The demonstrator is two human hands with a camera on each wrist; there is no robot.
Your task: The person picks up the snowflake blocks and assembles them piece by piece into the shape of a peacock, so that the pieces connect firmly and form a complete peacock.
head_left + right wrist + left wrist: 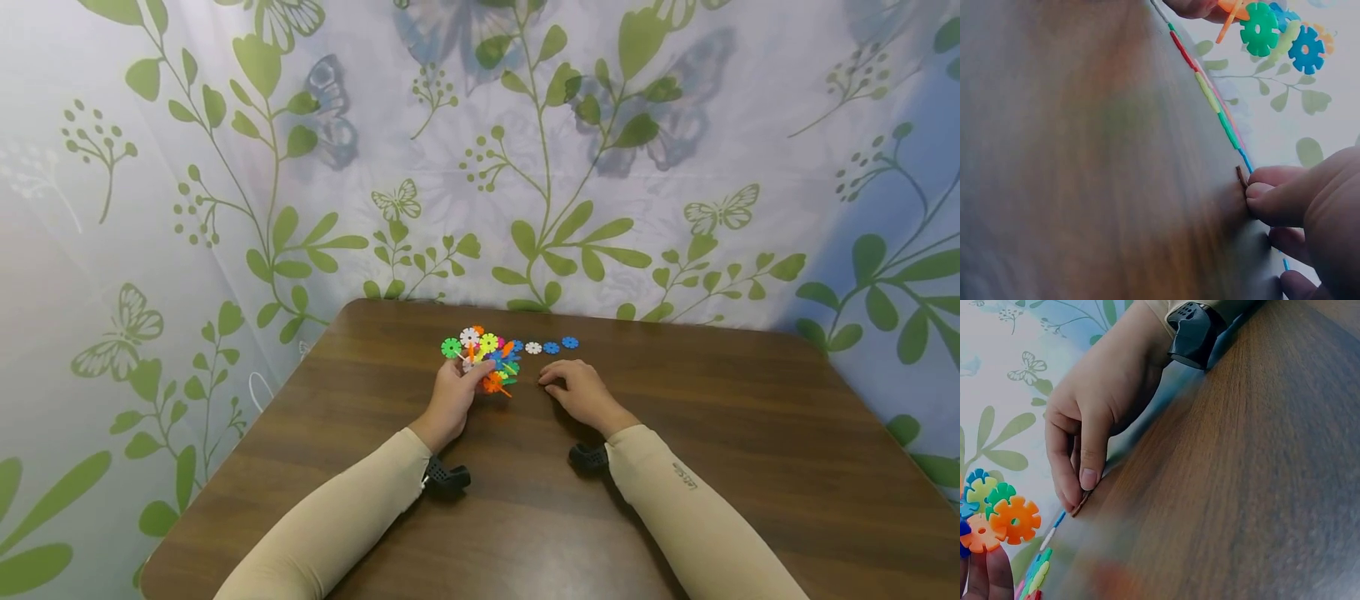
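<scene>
My left hand point(452, 396) holds a cluster of interlocking plastic snowflake discs point(495, 381) in orange, blue, green and yellow, raised off the table. Part of the cluster is hidden behind the thumb. To its right, my right hand point(579, 390) is low at the tabletop. Its thumb and forefinger pinch a brown snowflake disc point(1080, 505), seen nearly edge-on in both wrist views. The right wrist view shows the brown disc point(1240, 174) at the fingertips, with the cluster's green disc point(1259, 29) higher up.
Loose discs lie flat beyond the hands, among them a green disc point(451, 347), a yellow disc point(488, 342), a white disc point(533, 347) and a blue disc point(570, 342). The brown wooden table point(712, 433) ends at a patterned curtain point(450, 167) behind it.
</scene>
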